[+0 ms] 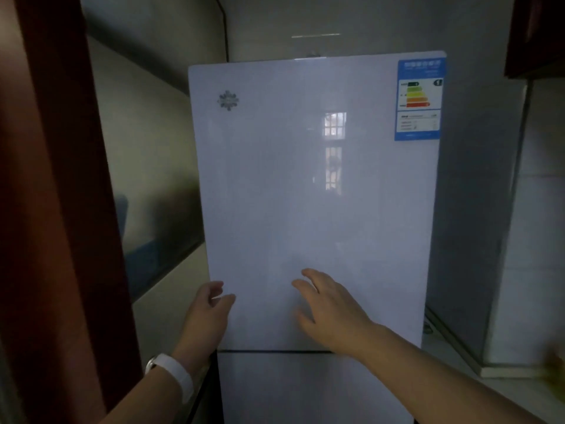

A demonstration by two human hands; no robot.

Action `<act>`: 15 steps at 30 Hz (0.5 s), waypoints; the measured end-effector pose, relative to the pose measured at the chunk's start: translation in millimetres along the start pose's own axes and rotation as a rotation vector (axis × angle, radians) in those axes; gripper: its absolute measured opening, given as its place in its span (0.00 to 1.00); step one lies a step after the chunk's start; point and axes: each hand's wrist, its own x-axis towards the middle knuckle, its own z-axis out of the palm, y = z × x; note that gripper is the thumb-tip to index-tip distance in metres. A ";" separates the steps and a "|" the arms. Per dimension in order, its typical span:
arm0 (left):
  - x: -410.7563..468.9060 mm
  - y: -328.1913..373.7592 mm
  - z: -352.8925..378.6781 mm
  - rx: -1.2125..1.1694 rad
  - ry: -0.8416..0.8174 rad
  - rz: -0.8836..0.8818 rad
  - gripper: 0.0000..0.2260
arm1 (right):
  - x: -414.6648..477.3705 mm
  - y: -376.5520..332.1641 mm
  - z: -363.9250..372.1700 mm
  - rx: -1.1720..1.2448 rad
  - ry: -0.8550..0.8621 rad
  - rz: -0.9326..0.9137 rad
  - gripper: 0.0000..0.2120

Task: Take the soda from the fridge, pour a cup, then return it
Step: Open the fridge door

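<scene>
In a dim grey-walled room the glossy white fridge (315,387) stands shut, left hand (211,310) curled round the left edge of its upper door (305,194), right hand (330,307) loose-fingered before it

A tall reddish-brown wooden post (61,179) stands at the left, with a glossy grey wall panel (153,179) just beyond it. A dark cable (225,26) runs down the grey back wall (305,22). At the upper right hangs a dark cabinet (535,35), with pale wall tiles (538,209) below it.
</scene>
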 end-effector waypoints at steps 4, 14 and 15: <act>32.5 6.8 12.3 -0.020 0.126 -0.036 0.20 | 46.3 18.3 7.9 -0.076 0.032 -0.092 0.39; 105.0 -4.1 21.3 0.005 0.166 -0.034 0.36 | 127.9 26.1 52.8 -0.250 0.098 -0.171 0.29; 110.0 -5.0 22.5 0.006 0.174 -0.018 0.37 | 133.3 26.6 57.5 -0.257 0.113 -0.188 0.30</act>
